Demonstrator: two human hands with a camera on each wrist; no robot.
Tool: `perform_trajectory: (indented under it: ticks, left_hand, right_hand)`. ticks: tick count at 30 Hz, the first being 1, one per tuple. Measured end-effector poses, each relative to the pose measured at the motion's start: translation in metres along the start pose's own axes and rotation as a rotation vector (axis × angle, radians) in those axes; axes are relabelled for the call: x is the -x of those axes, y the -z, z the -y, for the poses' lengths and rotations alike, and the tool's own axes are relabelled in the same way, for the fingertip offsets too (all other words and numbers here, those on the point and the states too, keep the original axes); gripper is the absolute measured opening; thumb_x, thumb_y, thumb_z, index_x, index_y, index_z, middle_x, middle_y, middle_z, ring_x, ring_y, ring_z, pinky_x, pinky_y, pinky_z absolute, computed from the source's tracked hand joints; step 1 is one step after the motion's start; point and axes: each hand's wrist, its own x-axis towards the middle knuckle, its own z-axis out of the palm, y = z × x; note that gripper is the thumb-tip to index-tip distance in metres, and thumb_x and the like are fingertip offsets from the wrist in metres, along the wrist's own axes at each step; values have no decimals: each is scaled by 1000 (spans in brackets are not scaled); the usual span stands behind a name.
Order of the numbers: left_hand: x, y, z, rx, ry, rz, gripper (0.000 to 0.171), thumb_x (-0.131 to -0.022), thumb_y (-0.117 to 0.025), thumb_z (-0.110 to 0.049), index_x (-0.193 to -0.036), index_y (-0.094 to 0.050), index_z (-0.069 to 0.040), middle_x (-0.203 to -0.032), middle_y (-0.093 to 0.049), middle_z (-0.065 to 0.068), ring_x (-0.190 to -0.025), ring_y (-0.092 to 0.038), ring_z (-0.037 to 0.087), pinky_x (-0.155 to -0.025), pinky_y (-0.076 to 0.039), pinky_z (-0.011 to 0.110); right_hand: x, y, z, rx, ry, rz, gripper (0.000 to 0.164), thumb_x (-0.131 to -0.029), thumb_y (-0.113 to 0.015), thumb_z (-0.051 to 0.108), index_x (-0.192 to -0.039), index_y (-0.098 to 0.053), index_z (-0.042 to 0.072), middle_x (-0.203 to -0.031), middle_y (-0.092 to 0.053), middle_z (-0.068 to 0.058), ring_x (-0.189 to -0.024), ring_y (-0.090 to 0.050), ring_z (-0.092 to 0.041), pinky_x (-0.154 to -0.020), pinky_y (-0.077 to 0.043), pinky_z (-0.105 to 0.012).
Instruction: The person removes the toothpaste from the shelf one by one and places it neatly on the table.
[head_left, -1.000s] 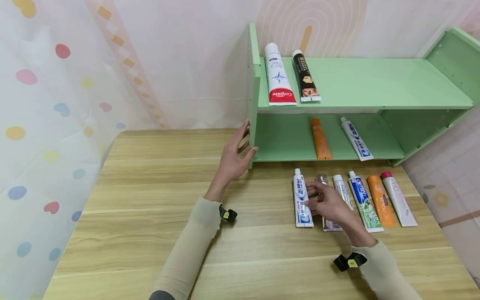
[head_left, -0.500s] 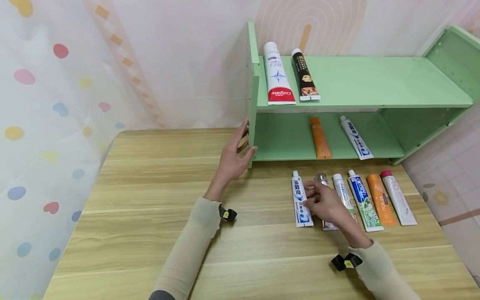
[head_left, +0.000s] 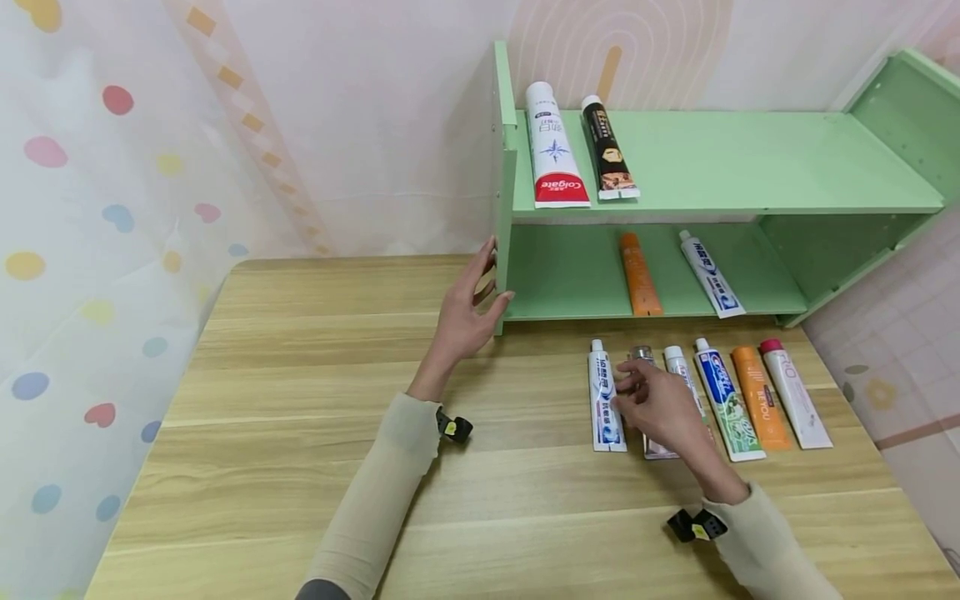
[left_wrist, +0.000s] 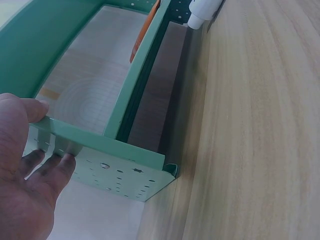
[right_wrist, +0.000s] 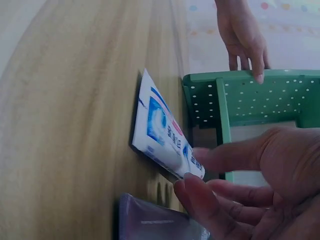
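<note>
At a green shelf, the left hand grips one end while the right hand pinches a white-and-blue tube on the table.

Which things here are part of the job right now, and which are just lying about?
In the job, apparently:
green shelf, side edge held by the left hand
white-and-blue tube, leftmost in the front row, at the fingertips of the right hand

Just lying about, apparently:
five other tubes in that row
four tubes on the shelf
</note>
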Motion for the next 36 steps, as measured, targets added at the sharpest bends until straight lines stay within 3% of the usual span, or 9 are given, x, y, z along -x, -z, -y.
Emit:
perform_trajectory:
  ticks: [5,10,15,18,21,23,27,30,36]
  left_hand:
    - [0,0,1,3,8,1,76,-97,-63,7,-162,-25,-3,-167,-31,16,-151,-37,36,-117,-46,50]
    - [0,0,0,2,-9,3,76,-97,-63,8,-162,-25,-2,-166,-32,18,-150,-38,38,-115,-46,56]
    - [0,1,-2,-2,-19,4,75,-96,-63,7,-162,-26,-2,-165,-32,19,-150,-38,38,-115,-47,55]
    - [0,1,-3,-3,-22,4,76,-96,-63,8,-162,-26,-1,-165,-32,20,-150,-38,39,-115,-47,55]
    - [0,1,0,-7,-16,2,77,-96,-63,8,-162,-25,-2,-165,-32,19,-150,-38,39,-115,-46,54]
    - [-1,1,7,-5,-11,0,78,-97,-64,7,-163,-25,-5,-166,-31,17,-151,-37,37,-116,-47,53]
    - [-3,0,26,-15,-17,0,80,-97,-66,2,-164,-25,-12,-167,-32,7,-152,-38,29,-116,-48,45]
    - [-3,1,22,-18,-21,-1,79,-97,-66,3,-164,-25,-10,-167,-32,9,-151,-39,31,-116,-48,45]
    - [1,3,-2,-6,-24,5,77,-96,-64,7,-163,-26,-5,-166,-32,18,-150,-38,37,-116,-47,50]
  right_hand:
    - [-2,5,-3,-40,43,-3,45,-87,-79,7,-128,-64,-2,-104,-74,-15,-81,-67,-19,-57,-52,-20]
    - [-3,11,-3,-89,80,22,47,-91,-79,14,-133,-62,2,-111,-74,-16,-89,-70,-25,-65,-58,-22]
    - [-4,18,-2,-131,145,14,54,-93,-76,16,-141,-55,3,-125,-69,-21,-102,-70,-34,-83,-65,-42]
    - [-6,23,1,-181,203,10,59,-94,-76,14,-146,-50,3,-133,-63,-23,-112,-67,-40,-94,-62,-54]
    - [-8,29,5,-198,254,-9,63,-94,-75,13,-150,-47,6,-141,-59,-20,-117,-64,-41,-100,-57,-58]
    - [-10,35,9,-194,283,-31,67,-93,-76,12,-153,-45,8,-146,-56,-16,-118,-63,-37,-102,-56,-55]
    - [-11,46,18,-178,344,-95,76,-90,-79,9,-157,-42,15,-154,-52,-10,-124,-60,-26,-107,-53,-26]
    - [-12,54,25,-185,403,-136,84,-87,-81,4,-158,-40,18,-158,-48,-9,-132,-54,-27,-106,-43,-7]
    - [-15,70,41,-167,510,-209,95,-79,-84,-1,-159,-38,22,-165,-39,-4,-147,-42,-16,-112,-41,-9]
